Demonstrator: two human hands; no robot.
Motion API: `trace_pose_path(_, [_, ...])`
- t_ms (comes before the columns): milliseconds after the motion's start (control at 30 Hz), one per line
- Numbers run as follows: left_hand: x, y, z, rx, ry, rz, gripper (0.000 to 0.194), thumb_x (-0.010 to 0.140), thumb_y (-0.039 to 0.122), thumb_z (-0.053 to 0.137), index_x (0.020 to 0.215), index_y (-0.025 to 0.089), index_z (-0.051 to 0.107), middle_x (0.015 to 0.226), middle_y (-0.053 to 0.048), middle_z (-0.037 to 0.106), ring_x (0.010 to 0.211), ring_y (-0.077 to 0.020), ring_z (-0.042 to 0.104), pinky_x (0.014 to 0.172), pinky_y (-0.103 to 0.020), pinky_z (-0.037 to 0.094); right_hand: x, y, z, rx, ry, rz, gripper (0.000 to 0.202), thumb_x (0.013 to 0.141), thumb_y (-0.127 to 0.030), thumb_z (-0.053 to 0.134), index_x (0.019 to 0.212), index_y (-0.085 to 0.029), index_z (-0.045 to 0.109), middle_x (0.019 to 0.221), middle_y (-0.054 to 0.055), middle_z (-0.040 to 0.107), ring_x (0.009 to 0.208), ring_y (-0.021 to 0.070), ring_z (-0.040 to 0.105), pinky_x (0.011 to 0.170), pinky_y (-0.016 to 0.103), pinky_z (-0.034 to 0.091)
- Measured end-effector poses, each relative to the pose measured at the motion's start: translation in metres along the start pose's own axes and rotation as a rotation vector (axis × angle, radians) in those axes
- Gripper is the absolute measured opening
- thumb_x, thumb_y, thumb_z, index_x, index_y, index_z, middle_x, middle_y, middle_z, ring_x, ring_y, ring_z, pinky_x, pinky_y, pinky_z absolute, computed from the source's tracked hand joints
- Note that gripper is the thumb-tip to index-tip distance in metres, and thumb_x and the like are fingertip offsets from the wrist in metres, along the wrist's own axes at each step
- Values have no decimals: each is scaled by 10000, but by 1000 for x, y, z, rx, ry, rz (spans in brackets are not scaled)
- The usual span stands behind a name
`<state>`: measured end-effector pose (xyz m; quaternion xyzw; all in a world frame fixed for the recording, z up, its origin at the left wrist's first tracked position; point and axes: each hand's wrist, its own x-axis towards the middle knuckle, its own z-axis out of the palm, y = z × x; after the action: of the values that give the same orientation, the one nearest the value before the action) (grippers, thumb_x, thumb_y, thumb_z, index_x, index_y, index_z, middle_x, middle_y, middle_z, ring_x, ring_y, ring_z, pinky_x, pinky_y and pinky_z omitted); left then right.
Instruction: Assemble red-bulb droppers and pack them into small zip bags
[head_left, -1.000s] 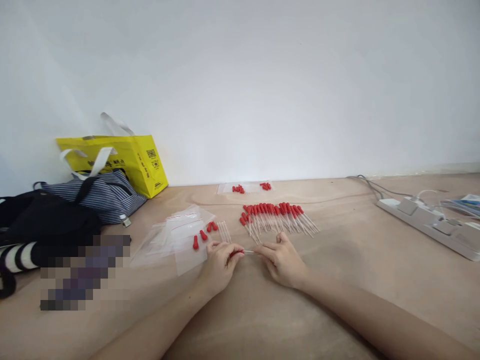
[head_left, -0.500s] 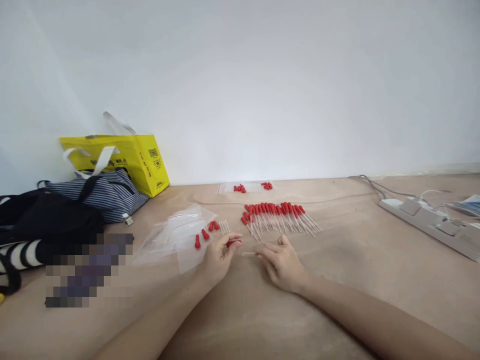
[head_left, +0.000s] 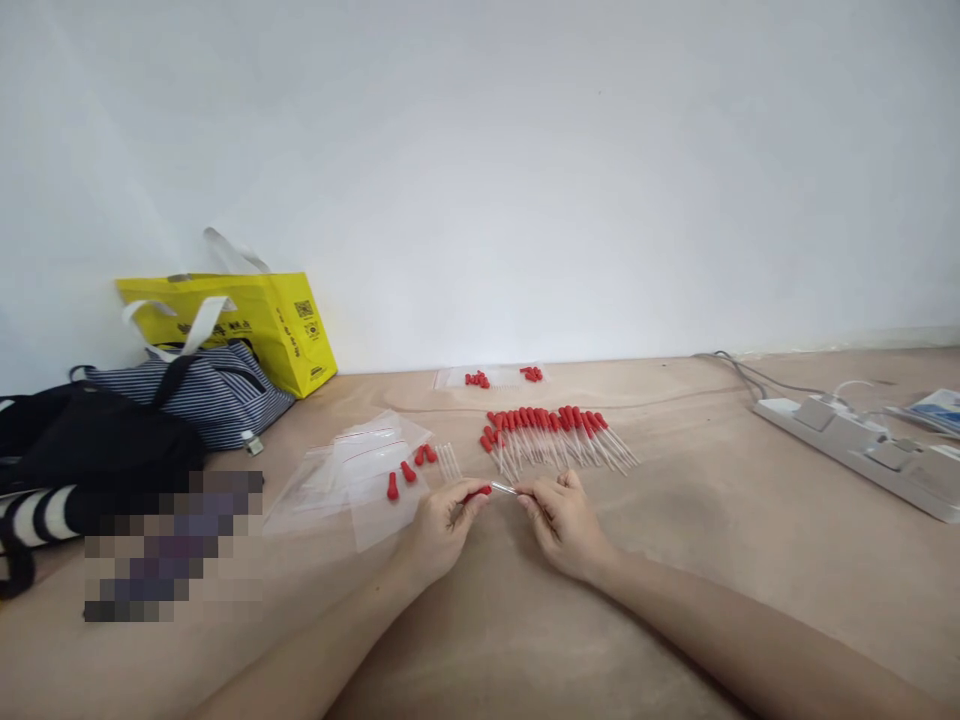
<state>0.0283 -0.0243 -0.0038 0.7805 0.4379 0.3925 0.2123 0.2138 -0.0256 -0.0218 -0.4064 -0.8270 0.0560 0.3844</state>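
Fingers of the left hand (head_left: 437, 525) pinch one red, bulb-shaped cap (head_left: 480, 491), while those of the right hand (head_left: 566, 525) pinch one slim, clear tube (head_left: 505, 488), held just above the desk near its front. Cap and tube meet end to end or nearly so; whether the tube sits inside cannot be told.

Four loose red bulbs (head_left: 408, 471) lie to the left, beside about four bare clear tubes (head_left: 448, 462) and several overlapping clear zip bags (head_left: 375, 440). Behind the hands, roughly twenty red-topped clear droppers (head_left: 559, 430) fan out in a row, too overlapped for an exact count. One flat clear packet (head_left: 448, 377) near the wall shows two clusters of red pieces, too small to count.

One yellow carrier bag (head_left: 307, 350), one striped bag (head_left: 225, 395) and one black bag (head_left: 105, 440) crowd the left of the light-brown wooden desk (head_left: 487, 630); one white power strip (head_left: 862, 450) stands right, before a plain pale wall (head_left: 525, 180).
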Motion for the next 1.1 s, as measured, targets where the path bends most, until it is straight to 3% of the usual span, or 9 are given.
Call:
trace_pose_path(200, [-3,-5,3,-7,10,-35,216,820,298,445,881,176,613,774,4,652,704,-130,599,650,-219,473,-1,-3,0,-14,-47,-47,221,849,-155,349,893,-181,564,700,8,627,559,107,472,630,275,206])
trace_pose_path(400, [-8,-5,4,132,21,3,231,834,299,408,824,173,601,648,14,597,607,-112,554,587,-209,438,1,-3,-4,-110,-115,-132,215,809,-113,380,859,-180,578,717,18,633,558,105,453,615,285,180])
trace_pose_path(733, [-13,-3,4,281,-182,128,239,852,275,360,812,192,581,748,-20,619,713,-142,557,648,-247,421,6,13,-14,-218,-231,-330,279,680,-52,406,824,-189,601,664,5,610,521,100,389,618,295,168])
trace_pose_path(900, [-14,-1,5,329,-172,162,231,848,264,358,797,183,569,751,-35,608,738,-156,543,675,-271,417,7,10,-11,-173,-220,-321,269,669,-53,396,799,-178,595,670,9,607,533,102,399,630,291,178])
trace_pose_path(1100, [-14,-3,7,341,-152,202,236,845,269,358,767,181,562,711,-41,598,704,-160,526,655,-281,406,8,1,-7,-70,-245,-254,219,757,-90,380,765,-176,581,666,15,614,575,112,462,639,277,204])
